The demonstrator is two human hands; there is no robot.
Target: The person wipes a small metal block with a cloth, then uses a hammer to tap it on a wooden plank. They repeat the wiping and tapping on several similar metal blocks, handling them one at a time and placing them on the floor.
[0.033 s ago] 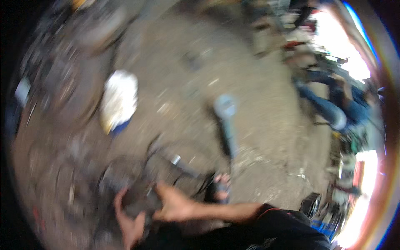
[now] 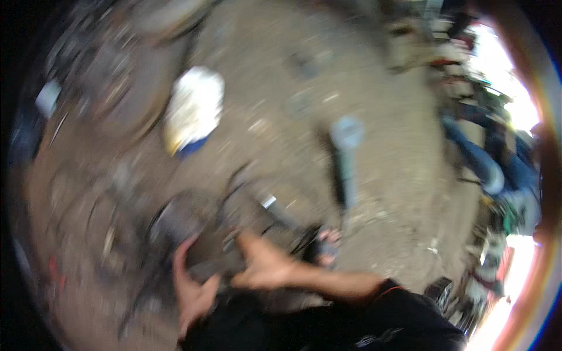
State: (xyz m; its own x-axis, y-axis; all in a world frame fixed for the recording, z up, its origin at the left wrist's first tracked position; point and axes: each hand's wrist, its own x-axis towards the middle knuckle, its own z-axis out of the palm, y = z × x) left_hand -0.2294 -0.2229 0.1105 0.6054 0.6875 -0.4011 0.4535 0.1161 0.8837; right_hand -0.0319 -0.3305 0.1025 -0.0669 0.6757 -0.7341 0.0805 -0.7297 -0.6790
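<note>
At the lower left-centre, a dark, blocky part (image 2: 212,253) with a small shiny spot sits between my hands; blur hides its exact kind. My left hand (image 2: 196,292) grips its left and near side, thumb and a finger curved about it. On the other side, my right hand (image 2: 266,264) presses against it with the fingers partly hidden. Just beyond lie dark, curved cable-like loops and a dark tool-like piece with a bright silver bit (image 2: 268,202). A dark rounded thing (image 2: 181,216) rests beside the part.
A white sack-like bundle (image 2: 196,105) with yellow and blue at its lower end lies on the dirt floor. A blue-grey tool with a round head (image 2: 347,133) is right of it. Large round metal pieces (image 2: 132,88) crowd the far left. Another person's blue-trousered leg (image 2: 477,152) shows at right.
The whole view has swung, so the floor and its things appear further right and mostly higher. My hands stay around the dark part. No other movement can be made out.
</note>
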